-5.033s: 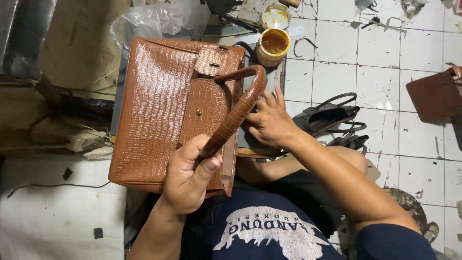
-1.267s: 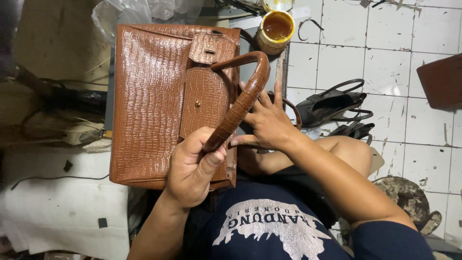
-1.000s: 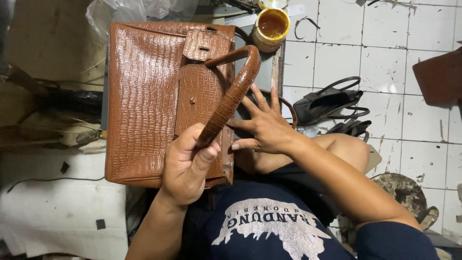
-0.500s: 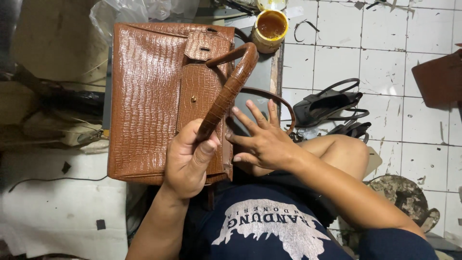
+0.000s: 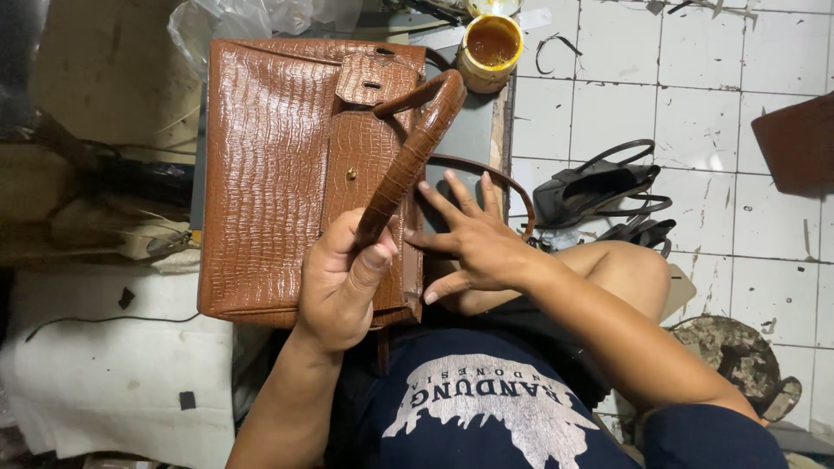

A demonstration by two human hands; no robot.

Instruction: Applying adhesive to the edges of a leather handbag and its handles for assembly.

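- Two bare hands work at one large tan handbag of crocodile-embossed leather (image 5: 269,174), which lies flat on a grey table (image 5: 469,130) and reaches down onto the person's lap.
- The left hand (image 5: 343,282) is closed around the lower end of the bag's rolled brown leather handle (image 5: 413,152), thumb pressed against it; the handle arches up toward the bag's top flap.
- The right hand (image 5: 473,243) holds nothing: its fingers are spread wide and lie just beside the bag's right edge, over the table's edge and a thin brown strap (image 5: 495,174).
- A small brass stud (image 5: 351,174) sits on the bag's front panel, below the flap tab.
- An open yellow tin of amber glue (image 5: 491,48) stands on the table past the handle's top.
- Dark strappy sandals (image 5: 599,187) lie on the white tiled floor (image 5: 738,217), well apart from the bag.
- Crumpled clear plastic (image 5: 234,17) lies beyond the bag's top edge.
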